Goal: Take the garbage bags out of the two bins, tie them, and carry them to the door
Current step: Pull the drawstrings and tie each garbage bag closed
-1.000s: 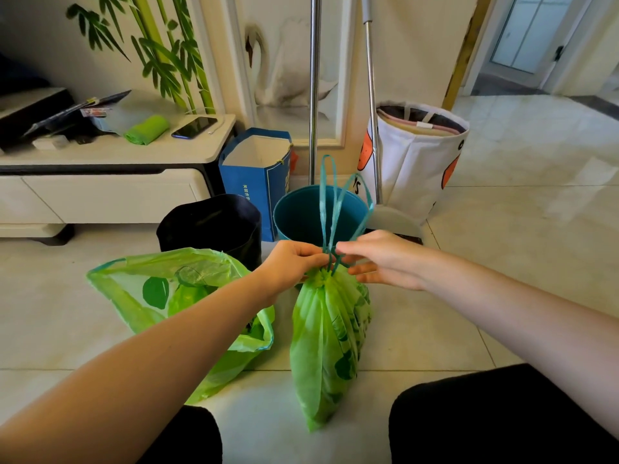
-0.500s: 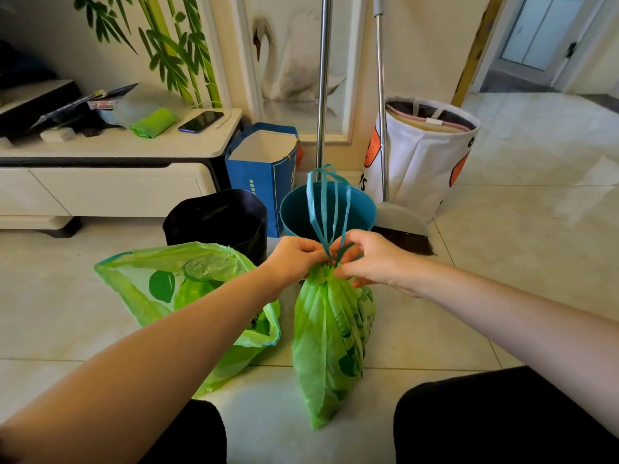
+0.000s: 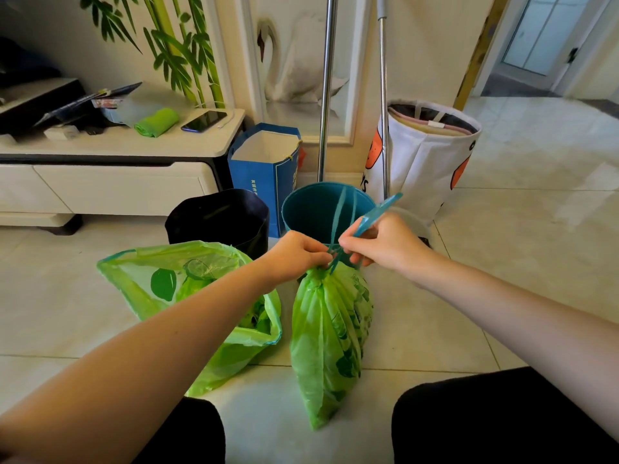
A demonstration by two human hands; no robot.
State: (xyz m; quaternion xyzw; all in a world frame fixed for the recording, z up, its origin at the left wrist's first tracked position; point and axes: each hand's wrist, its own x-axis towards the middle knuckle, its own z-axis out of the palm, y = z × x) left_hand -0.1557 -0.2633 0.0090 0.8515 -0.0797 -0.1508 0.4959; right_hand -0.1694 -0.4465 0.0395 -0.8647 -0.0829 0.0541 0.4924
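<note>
**A:** Between the knees, on the tiled floor (image 3: 502,262), stood the gathered green garbage bag (image 3: 330,336), long axis near upright with a slight lean, neck at the top and just under both hands. Left of it and touching at the base lay the second green garbage bag (image 3: 187,296), mouth wide open, not yet tied.

**B:** Bins?

**A:** Both beyond the bags: black bin (image 3: 217,219) behind the open bag, teal bin (image 3: 315,209) directly behind the hands. No liner visible in either.

**B:** Hands?

**A:** Close together at the neck. Left hand (image 3: 294,254) was pinched shut on the teal drawstring (image 3: 338,216) right at the cinch. Right hand (image 3: 382,242) was closed on a flattened length of the same drawstring, which ran up and to the right from the fist. Two thin strands rose from the neck across the mouth of the teal bin.

**B:** What does the next move turn on?

**A:** Judged: the knot sat between the two hands, so the pull would be outward, left and right, across the bag's upright axis. Both hands equally near; the left anchored the neck.

**B:** Hidden?

**A:** The crossing of the strands was covered by the fingers; could not tell whether a knot was formed. The teal strands blended into the teal bin behind. Bag contents unclear. The glazed door (image 3: 542,31) was cut off at top right, well apart from the bags.
</note>
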